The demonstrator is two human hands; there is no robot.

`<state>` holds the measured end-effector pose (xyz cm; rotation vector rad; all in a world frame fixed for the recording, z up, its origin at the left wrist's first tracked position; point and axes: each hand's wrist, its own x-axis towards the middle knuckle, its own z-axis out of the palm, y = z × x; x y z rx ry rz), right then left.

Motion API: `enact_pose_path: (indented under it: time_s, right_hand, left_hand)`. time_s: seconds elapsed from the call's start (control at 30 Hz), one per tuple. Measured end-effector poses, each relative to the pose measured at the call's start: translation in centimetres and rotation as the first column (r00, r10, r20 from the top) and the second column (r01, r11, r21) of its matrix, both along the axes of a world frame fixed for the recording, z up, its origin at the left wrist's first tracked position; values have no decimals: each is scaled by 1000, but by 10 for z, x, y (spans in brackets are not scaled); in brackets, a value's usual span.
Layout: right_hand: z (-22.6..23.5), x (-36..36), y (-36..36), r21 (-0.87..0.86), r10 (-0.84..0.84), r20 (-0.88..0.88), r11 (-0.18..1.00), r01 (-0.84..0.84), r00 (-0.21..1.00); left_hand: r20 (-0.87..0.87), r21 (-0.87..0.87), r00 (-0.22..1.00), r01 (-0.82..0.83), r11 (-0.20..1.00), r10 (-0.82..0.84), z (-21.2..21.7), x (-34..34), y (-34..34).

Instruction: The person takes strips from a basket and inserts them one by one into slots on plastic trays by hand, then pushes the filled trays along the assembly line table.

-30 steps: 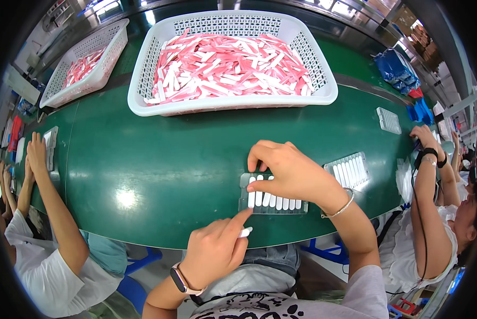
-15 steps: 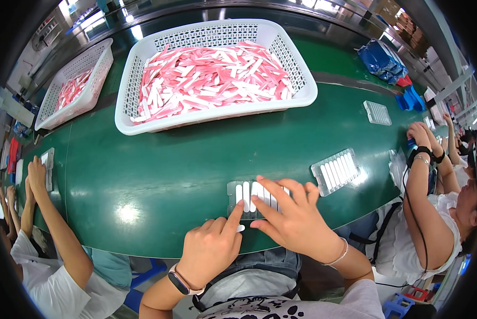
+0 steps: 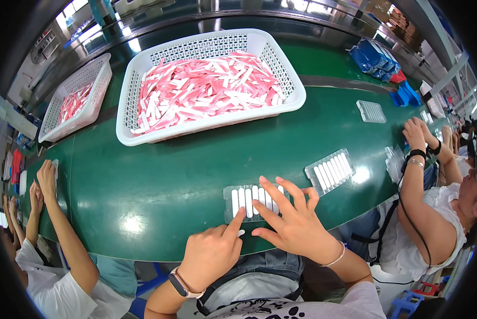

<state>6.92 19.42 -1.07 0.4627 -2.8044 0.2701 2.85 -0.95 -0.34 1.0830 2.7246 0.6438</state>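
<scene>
My left hand, low in the middle of the frame, is mostly curled, with a white piece poking out of its grip (only the tip shows). Its index finger stretches out to the lower ends of the white sticks lying side by side in a clear tray. That tray sits just below and right of the centre of the frame, on the green table. My right hand is spread wide, fingers fanned over the right part of the tray, with the index fingertip over the sticks; I cannot tell how firmly it touches. I have a watch on my left wrist and a bracelet on my right.

A second tray, also with white sticks in it, lies tilted just right of the first. Further toward the upper right is another clear tray, and beyond it a blue bundle. A big white basket of pink and white strips fills the upper middle, with a smaller-looking basket at the upper left.
</scene>
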Motion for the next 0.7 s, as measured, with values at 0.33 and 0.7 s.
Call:
enact_pose_path:
  time_s: [0.33, 0.7]
  right_hand:
    - [-2, 10, 5, -74, -20, 55, 997, 24, 998]
    - [22, 9, 136, 38, -246, 371, 968, 250, 896]
  left_hand:
    - [96, 133, 991, 80, 988, -93, -6, -2, -10]
    - [790, 271, 612, -404, 874, 38, -10, -4, -32]
